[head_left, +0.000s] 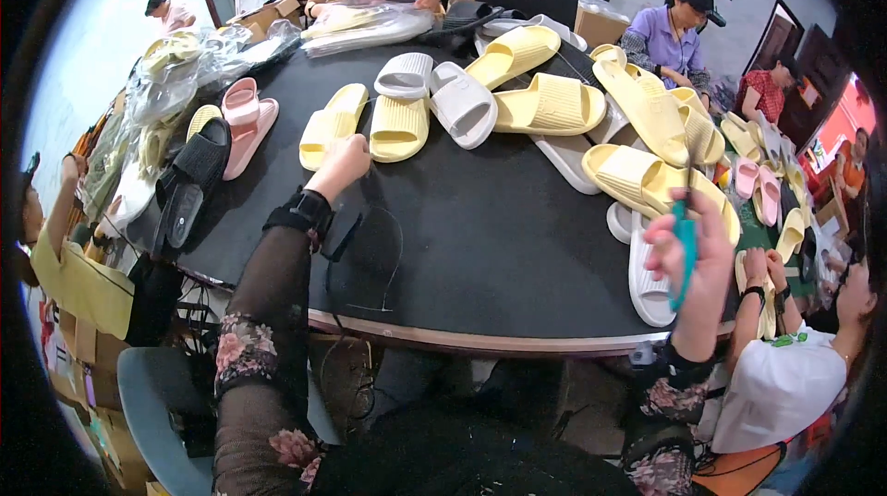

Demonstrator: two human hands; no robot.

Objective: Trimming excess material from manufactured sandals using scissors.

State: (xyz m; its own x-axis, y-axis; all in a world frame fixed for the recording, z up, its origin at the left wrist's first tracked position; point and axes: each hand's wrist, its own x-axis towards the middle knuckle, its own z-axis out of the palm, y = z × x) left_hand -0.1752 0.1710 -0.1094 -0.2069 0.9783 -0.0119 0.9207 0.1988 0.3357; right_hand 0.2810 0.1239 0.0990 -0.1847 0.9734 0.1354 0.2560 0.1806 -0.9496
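Observation:
My left hand reaches over the black table, fingers closed at the right edge of a yellow slide slipper; the fingertips are partly hidden. Right beside it stands another yellow slipper, with a light grey slipper behind. In my right hand is a pair of scissors with teal handles, blades pointing up and away from me. Yellow slippers and a white slipper lie just beyond and beside that hand. A thin dark cord loop shows below my left hand.
Pink and black slippers lie at the table's left, near plastic-wrapped slippers. More yellow and grey slippers pile up at the far right. A person across the table touches a clear-bagged stack; other people sit at right and left.

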